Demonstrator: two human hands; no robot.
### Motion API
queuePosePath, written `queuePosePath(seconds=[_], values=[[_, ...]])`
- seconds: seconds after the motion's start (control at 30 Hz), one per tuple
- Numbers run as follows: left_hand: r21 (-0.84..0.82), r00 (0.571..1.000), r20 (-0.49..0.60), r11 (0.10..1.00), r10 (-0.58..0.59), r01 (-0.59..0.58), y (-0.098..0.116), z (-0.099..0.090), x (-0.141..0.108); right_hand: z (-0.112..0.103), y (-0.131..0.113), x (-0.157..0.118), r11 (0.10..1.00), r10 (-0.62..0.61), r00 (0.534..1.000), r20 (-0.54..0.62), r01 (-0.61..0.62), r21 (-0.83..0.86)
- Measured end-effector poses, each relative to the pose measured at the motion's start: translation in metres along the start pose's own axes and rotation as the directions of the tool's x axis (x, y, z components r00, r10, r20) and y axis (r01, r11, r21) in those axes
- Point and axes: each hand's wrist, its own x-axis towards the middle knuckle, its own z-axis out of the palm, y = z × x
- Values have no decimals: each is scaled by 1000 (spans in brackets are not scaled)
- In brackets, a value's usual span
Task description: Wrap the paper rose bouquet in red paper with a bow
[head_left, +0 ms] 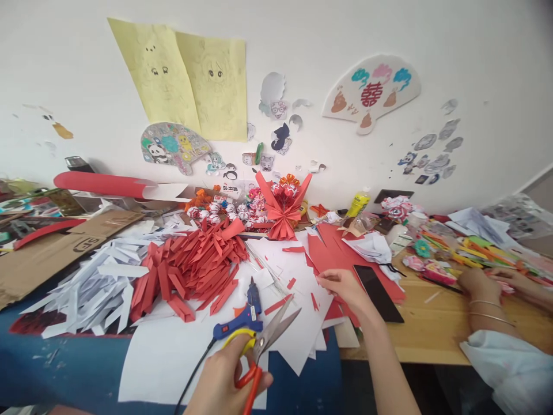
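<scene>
My left hand (227,374) is wrapped round the handles of the scissors (260,341), one yellow and one red, with the blades partly open and pointing up to the right. Just beyond it a blue glue gun (244,317) lies on white paper (173,357). My right hand (343,286) is over the paper's right side, fingers drawn together; whether anything small is between them cannot be made out. Small red scraps (279,304) lie between the hands. Piles of folded red strips (194,259) and white strips (97,276) are at the left.
A red folded paper figure (284,213) stands at the back. Right of my right hand lie red sheets (334,248) and a black phone (378,293). At the far right, another person's hands (479,285) are over the wooden table (432,340). Cardboard (56,248) lies left.
</scene>
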Motion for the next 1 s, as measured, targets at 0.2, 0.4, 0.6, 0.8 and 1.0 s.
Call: queuePosePath(seconds=[0.2, 0.4, 0.6, 0.8, 1.0], values=[[134, 994, -26, 986, 107, -103, 56, 28, 34, -22, 12, -32, 971, 40, 999, 3, -40, 235], [512, 966, -212, 859, 146, -17, 92, 54, 99, -24, 30, -46, 965, 97, 995, 36, -103, 242], [632, 976, -192, 774, 107, 39, 95, 56, 147, -19, 37, -37, 980, 128, 972, 196, -154, 126], [707, 981, -177, 704, 83, 68, 90, 59, 168, -14, 35, -13, 989, 131, 959, 251, -146, 41], [719, 960, -231, 693, 157, 60, 89, 76, 156, -12, 32, 2, 989, 141, 956, 257, -146, -2]])
